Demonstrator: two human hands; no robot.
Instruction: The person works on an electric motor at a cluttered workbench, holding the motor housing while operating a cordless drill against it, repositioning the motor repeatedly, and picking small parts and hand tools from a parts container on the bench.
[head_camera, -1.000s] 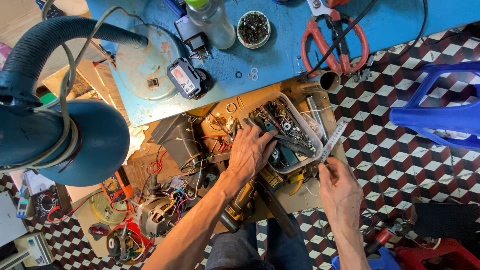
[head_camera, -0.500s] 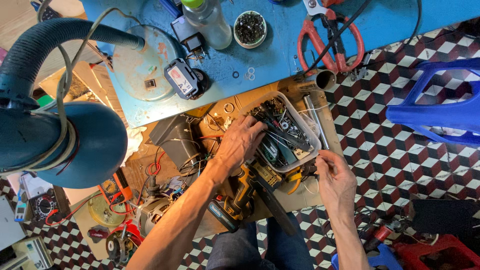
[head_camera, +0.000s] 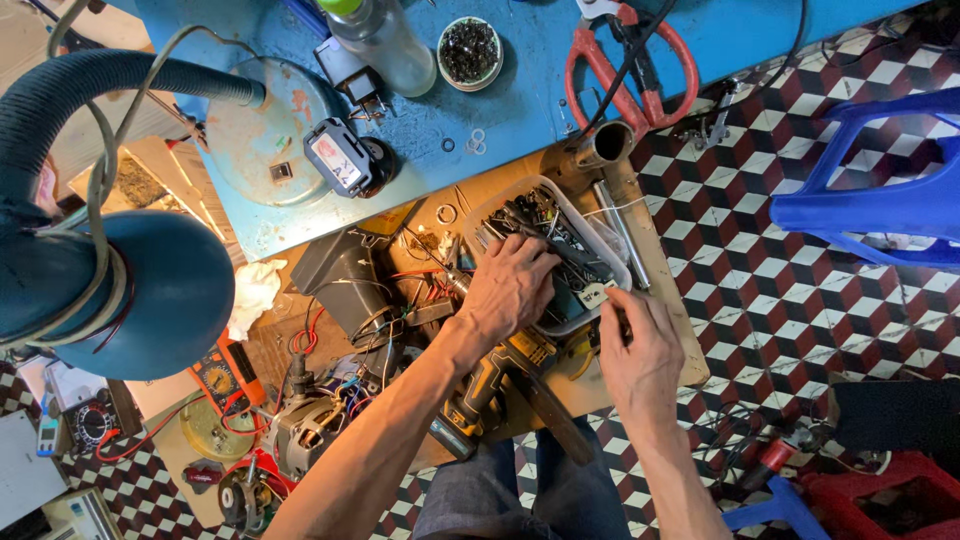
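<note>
My left hand (head_camera: 510, 285) lies palm down in a clear plastic tray (head_camera: 622, 262) full of dark tools and metal parts. Its fingertips are buried among them, so any hold is hidden. My right hand (head_camera: 640, 350) is at the tray's near right rim, pinching a thin flat metal strip (head_camera: 597, 293) whose pale tip points into the tray. A yellow and black cordless drill (head_camera: 488, 388) lies on the wooden board (head_camera: 672, 330) just below my left wrist.
Red-handled shears (head_camera: 630, 70), a clear bottle (head_camera: 385, 45) and a small bowl of dark bits (head_camera: 470, 50) sit on the blue bench. A blue lamp (head_camera: 130, 290) hangs at left. Wires, a motor (head_camera: 300, 432) and an orange meter (head_camera: 228, 375) clutter the lower left. A blue stool (head_camera: 870, 195) stands right.
My left hand has pushed further right into the tray. My right hand has moved up to the tray's rim, bringing the metal strip in low over the tray.
</note>
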